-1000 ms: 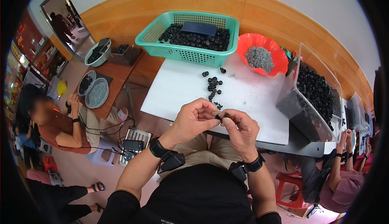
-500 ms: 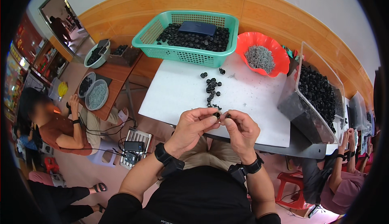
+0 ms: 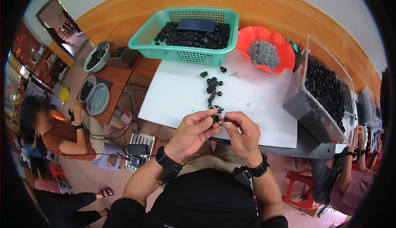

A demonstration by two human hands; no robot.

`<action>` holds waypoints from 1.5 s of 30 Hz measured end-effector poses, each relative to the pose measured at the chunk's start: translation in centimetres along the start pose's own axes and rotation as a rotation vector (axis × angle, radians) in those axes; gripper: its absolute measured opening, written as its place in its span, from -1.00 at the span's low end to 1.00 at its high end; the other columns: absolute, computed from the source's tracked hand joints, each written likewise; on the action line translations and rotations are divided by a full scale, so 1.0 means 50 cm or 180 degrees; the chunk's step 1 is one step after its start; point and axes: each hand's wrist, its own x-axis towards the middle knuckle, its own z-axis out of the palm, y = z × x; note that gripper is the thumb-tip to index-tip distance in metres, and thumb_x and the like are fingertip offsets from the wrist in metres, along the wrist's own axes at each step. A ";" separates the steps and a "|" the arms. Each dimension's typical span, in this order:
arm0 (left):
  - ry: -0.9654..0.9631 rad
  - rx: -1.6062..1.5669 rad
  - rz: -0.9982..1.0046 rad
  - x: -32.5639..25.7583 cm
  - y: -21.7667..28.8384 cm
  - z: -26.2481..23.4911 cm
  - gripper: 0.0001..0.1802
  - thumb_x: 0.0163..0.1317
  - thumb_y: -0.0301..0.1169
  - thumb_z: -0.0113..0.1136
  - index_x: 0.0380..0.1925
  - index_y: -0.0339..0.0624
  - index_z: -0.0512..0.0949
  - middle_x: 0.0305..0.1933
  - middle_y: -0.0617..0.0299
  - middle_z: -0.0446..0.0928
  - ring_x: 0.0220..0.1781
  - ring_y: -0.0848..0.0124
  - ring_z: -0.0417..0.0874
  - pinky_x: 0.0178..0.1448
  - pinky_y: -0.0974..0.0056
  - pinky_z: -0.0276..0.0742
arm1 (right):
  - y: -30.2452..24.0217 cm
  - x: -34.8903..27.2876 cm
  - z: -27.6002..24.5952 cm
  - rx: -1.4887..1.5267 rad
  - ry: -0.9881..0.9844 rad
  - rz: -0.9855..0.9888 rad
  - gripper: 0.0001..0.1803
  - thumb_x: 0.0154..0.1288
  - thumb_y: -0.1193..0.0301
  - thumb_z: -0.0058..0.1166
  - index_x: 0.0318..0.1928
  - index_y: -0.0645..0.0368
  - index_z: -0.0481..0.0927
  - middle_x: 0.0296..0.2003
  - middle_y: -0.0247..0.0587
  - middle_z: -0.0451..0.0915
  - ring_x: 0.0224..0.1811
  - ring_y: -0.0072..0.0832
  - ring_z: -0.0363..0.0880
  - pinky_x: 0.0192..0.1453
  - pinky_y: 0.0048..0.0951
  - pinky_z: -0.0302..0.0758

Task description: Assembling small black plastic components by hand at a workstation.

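My left hand (image 3: 192,129) pinches a round black plastic cap (image 3: 215,118) between thumb and fingers, its hollow end showing. Close beside it, my right hand (image 3: 242,134) pinches a small dark piece (image 3: 226,120), mostly covered by the fingertips. Both hands are held over the near edge of the white tabletop sheet (image 3: 260,104). Just beyond them lies a loose line of black plastic parts (image 3: 212,87), with several smaller black pieces (image 3: 214,107) at its near end.
A green basket (image 3: 177,54) of black caps carries a dark blue box (image 3: 196,25). Right of it stand a red scalloped bowl (image 3: 243,42) of grey screw-like pieces and a clear bin (image 3: 297,108) of black parts. Co-workers sit at left (image 3: 62,135) and right (image 3: 354,178).
My hands have drawn slightly apart, and the cap's hollow end now shows more plainly. The whole view has shifted a little.
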 end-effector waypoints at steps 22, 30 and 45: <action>-0.0099 0.0236 -0.0025 -0.007 0.003 -0.001 -0.71 0.44 -0.48 0.17 0.12 -0.25 0.57 0.02 0.13 0.65 -0.01 0.41 0.72 0.16 0.28 0.72 | -0.021 0.016 -0.004 -0.0416 -0.0306 -0.0365 -0.77 0.21 0.70 0.24 -0.11 0.30 0.63 -0.30 -0.09 0.66 -0.33 -0.29 0.68 -0.28 -0.40 0.60; -0.0129 0.0309 -0.0051 -0.012 0.005 -0.001 -0.71 0.43 -0.47 0.18 0.11 -0.25 0.58 0.00 0.13 0.65 -0.01 0.40 0.71 0.16 0.28 0.72 | -0.019 0.013 -0.005 -0.0441 -0.0358 -0.0402 -0.77 0.21 0.69 0.25 -0.11 0.30 0.63 -0.30 -0.09 0.66 -0.34 -0.30 0.69 -0.29 -0.40 0.60; 0.0009 0.0515 0.0040 -0.019 -0.001 0.013 -0.72 0.42 -0.50 0.19 0.09 -0.28 0.60 0.01 0.12 0.66 -0.03 0.41 0.72 0.12 0.30 0.72 | -0.007 -0.005 -0.005 -0.0031 -0.0255 -0.0194 -0.71 0.27 0.67 0.25 0.00 0.26 0.69 -0.19 -0.14 0.63 -0.23 -0.45 0.65 -0.20 -0.50 0.60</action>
